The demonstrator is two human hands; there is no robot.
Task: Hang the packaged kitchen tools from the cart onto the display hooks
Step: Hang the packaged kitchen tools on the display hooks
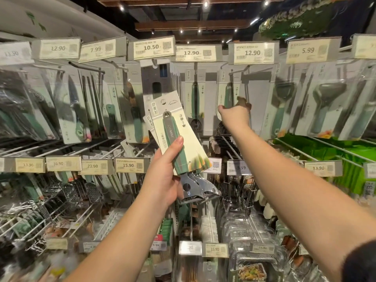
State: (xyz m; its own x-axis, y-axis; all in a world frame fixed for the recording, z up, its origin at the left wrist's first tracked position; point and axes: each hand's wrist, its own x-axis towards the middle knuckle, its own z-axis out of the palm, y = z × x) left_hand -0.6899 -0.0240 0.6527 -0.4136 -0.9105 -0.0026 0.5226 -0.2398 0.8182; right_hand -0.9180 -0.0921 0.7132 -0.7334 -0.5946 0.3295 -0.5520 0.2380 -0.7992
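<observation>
So my left hand (165,176) is wrapped around a small fanned stack of carded peelers (179,139), the ones with the green-and-grey plastic handles on cream backing cards and shiny metal heads poking out the bottom, sitting dead centre of the frame. Thumb's pressed across the front handle, fingers behind, and I'm holding them low down by the handles so the punched hang holes at the top of the cards stay free to go onto a peg. My right hand (236,113) is stretched up just right of centre, at the packs hanging under the 12.90 price tag (253,52), touching or pinching the bottom of a hanging green-handled tool pack (227,96). It's blurry up there, so I honestly can't tell if my fingers are closed on it or just nudging it. My guess is I'm steadying or shoving back what's already on that white wire display hook (240,71) to make room, since it carries the same green-handled stuff as my stack. The whole upper row across the frame is packed with similar carded tools under their tags, so picking the matching peg matters. The cart isn't in view at all, so no idea how many are left in it. Nothing from my stack is on the hook yet; next bit looks like lining up the top card's hole with the peg tip, which is fiddly with cards fanned like this.
</observation>
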